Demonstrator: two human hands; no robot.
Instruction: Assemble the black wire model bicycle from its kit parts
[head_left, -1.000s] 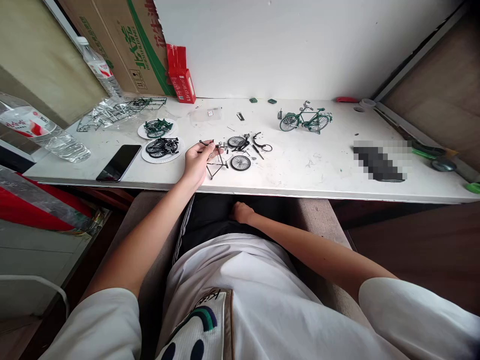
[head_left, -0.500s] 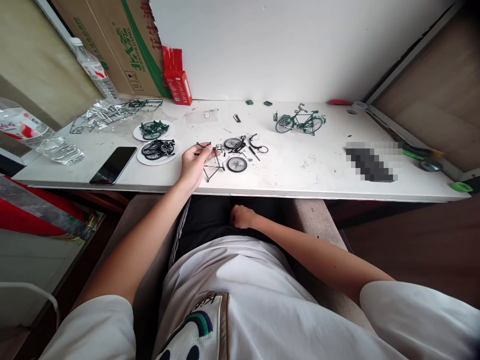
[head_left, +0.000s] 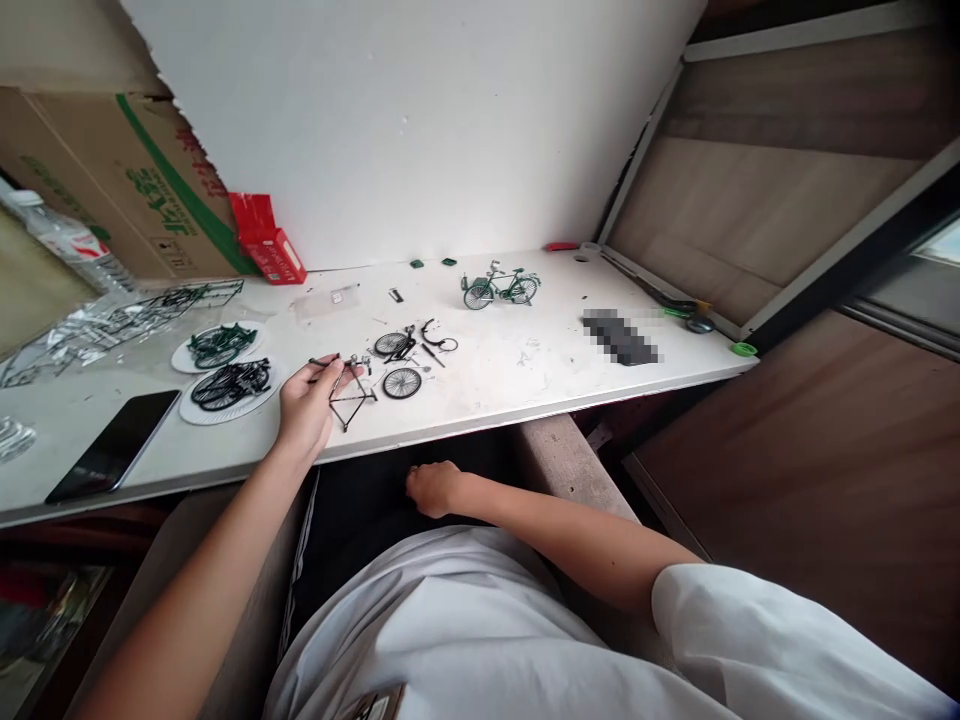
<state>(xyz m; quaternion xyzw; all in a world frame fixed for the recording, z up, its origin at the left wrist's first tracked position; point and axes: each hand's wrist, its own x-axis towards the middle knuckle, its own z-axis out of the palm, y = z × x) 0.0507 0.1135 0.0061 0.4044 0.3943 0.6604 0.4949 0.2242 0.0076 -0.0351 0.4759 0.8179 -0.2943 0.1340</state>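
Note:
My left hand [head_left: 306,405] is closed in a pinch on a thin black model bicycle frame [head_left: 372,395], held just above the front part of the white table. Beside it lie a loose spoked wheel [head_left: 402,383], a wheel with black parts attached [head_left: 409,346] and a curved black piece [head_left: 427,334]. Farther right and back stands an assembled green model bicycle [head_left: 501,290]. My right hand [head_left: 436,488] rests on my lap below the table edge, fingers curled into a fist; nothing shows in it.
Paper plates carry black bicycle parts [head_left: 229,386] and green bicycle parts [head_left: 221,345]. A phone [head_left: 114,445] lies near the front left edge. Green sprues [head_left: 180,298], a bottle [head_left: 79,245] and a red box [head_left: 268,245] are behind. A pixelated dark object [head_left: 621,338] lies right.
The view has turned right and tilted up, so the table appears shifted left and lower. My left hand still grips the bicycle frame, and my right hand stays on my lap.

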